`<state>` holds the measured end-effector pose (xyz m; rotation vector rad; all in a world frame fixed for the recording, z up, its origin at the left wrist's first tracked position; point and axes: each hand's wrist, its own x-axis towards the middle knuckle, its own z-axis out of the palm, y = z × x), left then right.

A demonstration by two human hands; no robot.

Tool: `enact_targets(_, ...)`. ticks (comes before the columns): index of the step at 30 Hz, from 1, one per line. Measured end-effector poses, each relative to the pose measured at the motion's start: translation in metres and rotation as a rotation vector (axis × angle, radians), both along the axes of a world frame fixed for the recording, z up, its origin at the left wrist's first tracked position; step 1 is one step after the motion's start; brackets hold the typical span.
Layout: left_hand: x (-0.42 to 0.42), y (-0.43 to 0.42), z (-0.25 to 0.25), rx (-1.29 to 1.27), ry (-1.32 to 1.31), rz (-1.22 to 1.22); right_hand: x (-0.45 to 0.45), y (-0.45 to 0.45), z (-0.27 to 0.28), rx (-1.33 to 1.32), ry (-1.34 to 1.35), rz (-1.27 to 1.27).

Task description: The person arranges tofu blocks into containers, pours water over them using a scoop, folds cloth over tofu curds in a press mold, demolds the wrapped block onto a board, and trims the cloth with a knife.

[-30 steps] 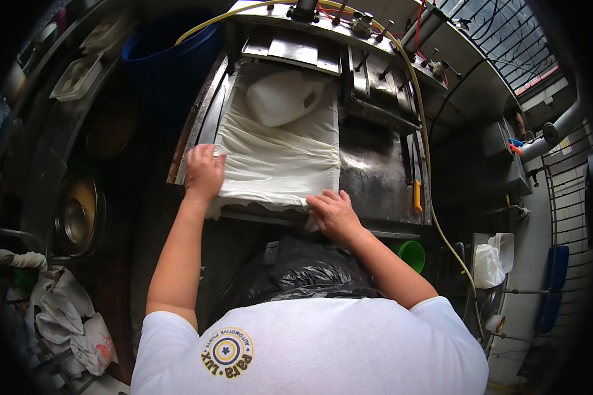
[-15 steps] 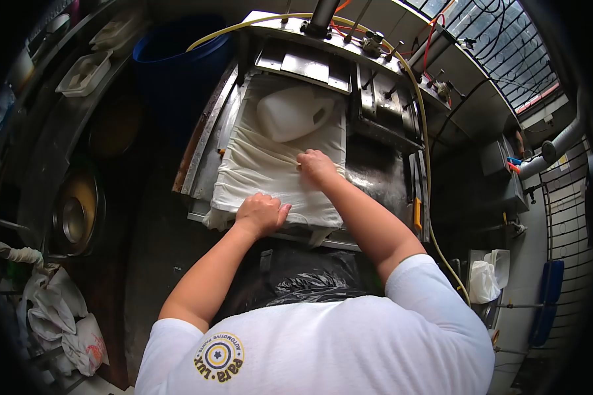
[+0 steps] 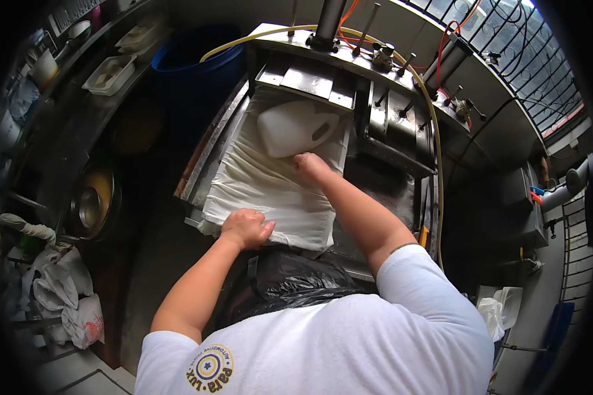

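A wet-looking, wrinkled white cloth (image 3: 270,194) covers a flat rectangular block or frame on the metal press table. On its far end lies a white plastic jug (image 3: 286,128) on its side, its handle to the right. My left hand (image 3: 246,228) is closed over the cloth's near edge, thumb pointing right. Just below the jug, my right hand (image 3: 313,170) is closed with its fingertips down at the cloth. The fingertips of both hands are partly hidden. What lies under the cloth does not show.
The metal press (image 3: 310,82) stands over the far end, with a second press bay (image 3: 402,125) to its right. A yellow hose (image 3: 435,151) curves around. Left are a blue barrel (image 3: 197,56), a metal basin (image 3: 115,207) and white bags (image 3: 79,309).
The cloth-covered block has shifted slightly toward me and turned a little on the table. Both hands have stayed closed. My right hand is now nearer the jug. The camera view has shifted slightly.
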<state>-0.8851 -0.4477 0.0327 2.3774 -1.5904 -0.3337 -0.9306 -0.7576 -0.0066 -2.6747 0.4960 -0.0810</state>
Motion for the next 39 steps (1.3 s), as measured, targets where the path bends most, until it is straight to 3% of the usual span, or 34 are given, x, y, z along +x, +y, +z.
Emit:
enact_targets(2,-0.001,-0.007,0.008,0.064,0.036,0.051,0.002,0.002,-0.009,-0.009,-0.03,0.027)
enact_targets(5,-0.004,-0.016,0.015,0.164,0.084,0.153,0.002,-0.001,-0.02,-0.129,0.01,0.26)
enact_targets(8,-0.009,-0.024,0.016,0.247,0.075,0.257,-0.008,0.003,0.0,-0.146,0.192,0.39)
enact_targets(11,-0.01,-0.029,0.006,0.254,0.03,0.315,-0.016,-0.01,0.015,-0.096,0.15,0.339)
enact_targets(14,-0.012,-0.035,0.002,0.287,-0.029,0.386,-0.018,-0.003,0.078,0.037,0.291,0.245)
enact_targets(15,-0.014,-0.038,0.005,0.301,-0.04,0.402,-0.018,0.004,0.109,0.09,0.233,0.475)
enact_targets(16,-0.01,-0.037,-0.002,0.317,-0.053,0.394,0.007,0.022,0.085,0.323,-0.106,0.53)
enact_targets(17,-0.011,-0.036,-0.003,0.295,-0.068,0.405,-0.026,0.036,0.137,0.387,-0.362,0.428)
enact_targets(18,-0.013,-0.038,-0.002,0.27,-0.084,0.418,-0.039,0.038,0.154,0.344,-0.591,0.498)
enact_targets(20,-0.015,-0.038,-0.008,0.2,-0.088,0.439,-0.076,0.021,0.197,0.36,-0.497,0.495)
enact_targets(22,-0.016,-0.032,-0.018,0.131,-0.09,0.465,-0.119,-0.035,0.207,0.348,-0.545,0.426)
enact_targets(24,-0.015,-0.029,-0.035,-0.215,-0.055,0.645,-0.157,-0.132,0.211,0.25,-0.483,0.195)
enact_targets(26,-0.009,-0.03,-0.044,-0.3,0.042,0.769,-0.192,-0.254,0.203,-0.101,-0.385,-0.231)
enact_targets(27,-0.013,-0.035,-0.038,-0.258,-0.024,0.776,-0.217,-0.331,0.198,-0.486,-0.536,-0.277)
enact_targets(28,-0.012,-0.039,-0.039,-0.253,-0.01,0.799,-0.242,-0.386,0.216,-0.906,-0.214,-0.544)
enact_targets(29,-0.01,-0.039,-0.038,-0.212,-0.069,0.774,-0.267,-0.433,0.232,-1.177,-0.243,-0.735)
enact_targets(30,-0.01,-0.036,-0.036,-0.161,-0.131,0.764,-0.29,-0.461,0.246,-1.175,-0.179,-0.86)
enact_targets(32,-0.012,-0.045,-0.032,-0.142,-0.091,0.814,-0.343,-0.55,0.228,-0.813,-0.033,-0.804)
enact_targets(33,-0.013,-0.046,-0.027,-0.059,-0.112,0.833,-0.367,-0.616,0.19,-0.86,-0.1,-0.714)
enact_targets(35,-0.019,-0.055,-0.006,-0.087,-0.104,0.844,-0.391,-0.701,0.158,-0.985,0.066,-0.543)
enact_targets(36,-0.019,-0.054,-0.005,-0.126,-0.131,0.8,-0.384,-0.713,0.175,-0.786,0.346,-0.531)
enact_targets(37,-0.019,-0.053,-0.007,-0.184,-0.106,0.835,-0.415,-0.791,0.145,-1.101,0.314,-0.331)
enact_targets(38,-0.018,-0.052,-0.007,-0.165,-0.105,0.853,-0.396,-0.741,0.172,-0.555,0.077,-0.768)
enact_targets(39,-0.016,-0.049,-0.006,-0.181,-0.096,0.844,-0.397,-0.743,0.175,-0.59,0.044,-0.731)
